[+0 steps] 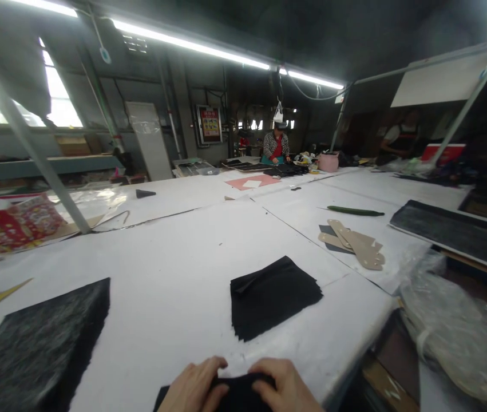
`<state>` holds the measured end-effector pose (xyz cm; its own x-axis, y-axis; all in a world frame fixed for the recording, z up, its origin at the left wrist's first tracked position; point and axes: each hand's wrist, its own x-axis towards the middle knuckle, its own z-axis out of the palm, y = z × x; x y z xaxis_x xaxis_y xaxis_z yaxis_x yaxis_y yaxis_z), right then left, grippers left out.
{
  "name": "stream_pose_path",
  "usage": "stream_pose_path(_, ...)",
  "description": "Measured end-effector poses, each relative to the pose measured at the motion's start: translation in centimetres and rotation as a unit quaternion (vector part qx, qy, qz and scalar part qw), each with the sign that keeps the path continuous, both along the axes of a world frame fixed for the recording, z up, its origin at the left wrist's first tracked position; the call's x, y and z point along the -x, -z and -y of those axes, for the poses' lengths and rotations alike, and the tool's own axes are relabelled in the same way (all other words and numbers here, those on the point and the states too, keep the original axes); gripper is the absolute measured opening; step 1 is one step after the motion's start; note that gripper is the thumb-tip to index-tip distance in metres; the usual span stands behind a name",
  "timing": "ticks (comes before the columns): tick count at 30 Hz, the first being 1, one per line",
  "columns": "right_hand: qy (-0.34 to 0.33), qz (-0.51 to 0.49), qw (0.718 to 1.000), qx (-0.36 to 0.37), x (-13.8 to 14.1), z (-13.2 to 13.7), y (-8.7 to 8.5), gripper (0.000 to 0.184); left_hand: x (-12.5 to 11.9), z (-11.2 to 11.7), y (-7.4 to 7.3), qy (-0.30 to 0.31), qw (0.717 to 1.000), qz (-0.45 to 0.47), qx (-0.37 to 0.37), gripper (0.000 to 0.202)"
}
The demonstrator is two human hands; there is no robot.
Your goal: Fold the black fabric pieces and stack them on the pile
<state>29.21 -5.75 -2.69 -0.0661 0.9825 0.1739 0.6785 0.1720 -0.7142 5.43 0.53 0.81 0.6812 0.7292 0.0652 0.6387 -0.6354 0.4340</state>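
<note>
Both my hands are at the bottom edge of the view, on a piece of black fabric [242, 393]. My left hand [198, 384] grips its left side, thumb and fingers closed about the cloth. Opposite it, my right hand [284, 384] pinches the right side with the thumb on top. The lower part of this fabric is cut off by the frame. Just beyond my hands, a stack of black fabric pieces [275, 300] lies on the white table [170, 309], one piece folded over at its left corner.
A thick dark grey fabric stack [41, 349] lies at left. Tan templates [359, 243] and a long green tool [355, 211] are at right, near a dark sheet [453, 229] and a plastic bag [462, 337]. A metal post [50, 171] rises at left. A co-worker [276, 146] stands at the far end.
</note>
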Motion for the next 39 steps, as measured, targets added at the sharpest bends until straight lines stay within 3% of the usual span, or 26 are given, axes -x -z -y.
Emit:
stream_pose_path(2,-0.025,-0.027,0.996,0.081,-3.9,-1.7,-3.6,0.023,-2.3,-1.5,-1.0,-0.026,0.998,0.007,0.053,0.013)
stream_pose_path(4,-0.021,0.003,0.995,0.095,-7.5,-4.3,-6.5,0.022,-5.2,-3.3,-2.2,-0.048,0.996,0.018,0.077,0.014)
stream_pose_path(7,0.004,0.122,0.99,0.073,-11.7,-8.8,-8.6,0.019,-9.7,-6.3,-3.4,-0.08,0.996,0.037,0.007,0.012)
stream_pose_path(11,0.045,0.211,0.975,0.047,-14.4,-13.9,-7.9,0.014,-14.0,-9.9,-3.4,-0.108,0.985,0.029,-0.134,0.006)
stream_pose_path(15,0.078,0.253,0.964,0.026,-14.9,-16.8,-6.2,0.015,-15.6,-12.3,-2.1,-0.112,0.977,-0.021,-0.182,0.004)
stream_pose_path(20,0.085,0.29,0.953,-0.027,-13.8,-17.5,-5.2,0.023,-15.7,-13.1,-1.1,-0.103,0.969,-0.037,-0.222,0.014)
stream_pose_path(24,0.043,0.271,0.957,-0.09,-13.0,-17.1,-4.4,0.047,-15.4,-12.3,-1.6,-0.042,0.96,0.016,-0.275,0.019)
stream_pose_path(26,0.017,0.244,0.963,-0.11,-13.2,-16.5,-4.3,0.042,-14.9,-11.4,-2.1,-0.018,0.957,0.06,-0.284,0.021)
stream_pose_path(29,-0.005,0.212,0.974,-0.077,-14.6,-15.1,-6.1,0.023,-13.8,-9.7,-3.2,-0.042,0.969,0.11,-0.216,0.019)
stream_pose_path(32,-0.043,0.191,0.981,0.005,-16.2,-14.0,-10.4,0.011,-13.3,-8.5,-4.6,-0.112,0.978,0.168,-0.045,0.015)
stream_pose_path(35,-0.07,0.254,0.962,0.075,-16.6,-14.7,-14.8,0.011,-13.8,-8.9,-5.6,-0.148,0.961,0.206,0.105,0.015)
stream_pose_path(37,-0.048,0.334,0.937,0.09,-15.9,-16.3,-16.1,0.013,-14.5,-10.1,-5.6,-0.165,0.955,0.194,0.152,0.016)
stream_pose_path(39,-0.025,0.359,0.927,0.107,-15.0,-18.2,-15.7,0.016,-15.2,-11.5,-5.1,-0.185,0.959,0.149,0.157,0.017)
